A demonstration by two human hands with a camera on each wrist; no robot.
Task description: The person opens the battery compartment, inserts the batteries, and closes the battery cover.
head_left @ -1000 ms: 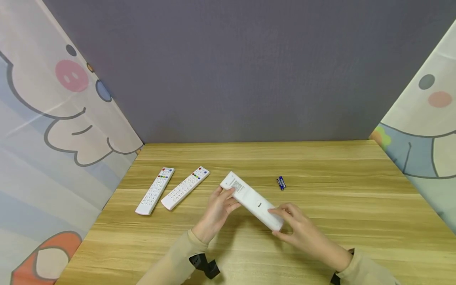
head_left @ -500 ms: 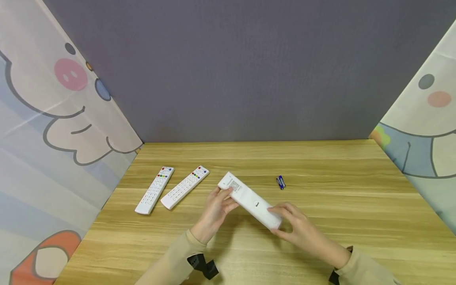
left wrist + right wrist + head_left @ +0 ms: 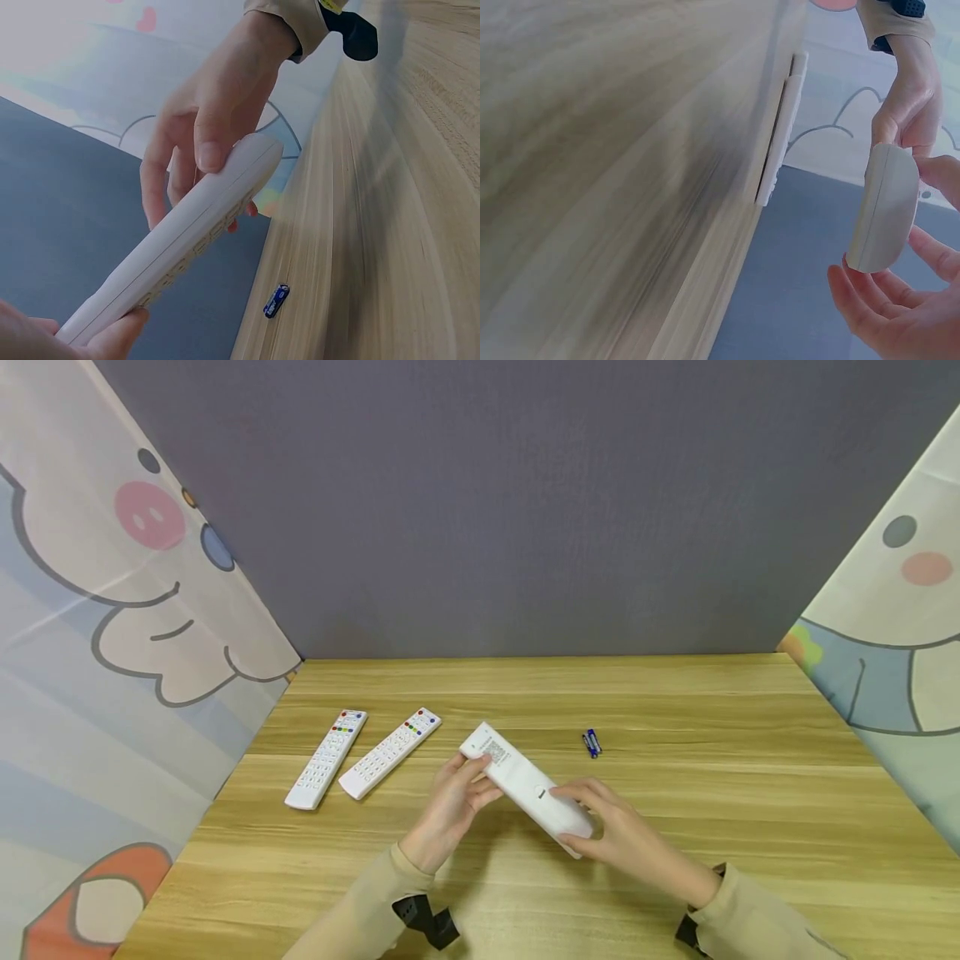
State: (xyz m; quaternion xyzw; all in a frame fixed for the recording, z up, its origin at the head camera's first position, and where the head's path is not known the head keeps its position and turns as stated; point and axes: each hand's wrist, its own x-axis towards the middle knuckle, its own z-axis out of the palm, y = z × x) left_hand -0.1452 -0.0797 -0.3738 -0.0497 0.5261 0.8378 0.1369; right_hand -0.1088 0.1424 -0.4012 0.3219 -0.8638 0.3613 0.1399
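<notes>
A white remote control (image 3: 517,774) is held up over the table with its back towards the head camera, showing a printed code square and a small latch mark. My left hand (image 3: 448,806) grips its far left end, thumb on the back. My right hand (image 3: 611,827) holds the near right end, its index finger on the back beside the latch and its thumb at the near edge. In the left wrist view the keypad of the remote control (image 3: 187,217) faces down, and several right fingertips show past that side. Two blue batteries (image 3: 592,743) lie beyond the right hand.
Two more white remote controls (image 3: 326,760) lie button side up at the left of the wooden table (image 3: 735,793). A dark grey panel (image 3: 525,510) stands along the back, and printed cloths (image 3: 892,677) hang at both sides.
My right hand has slid up and left along the remote control, bringing its index finger to the latch. The left hand keeps its grip. Batteries and other remotes stay put.
</notes>
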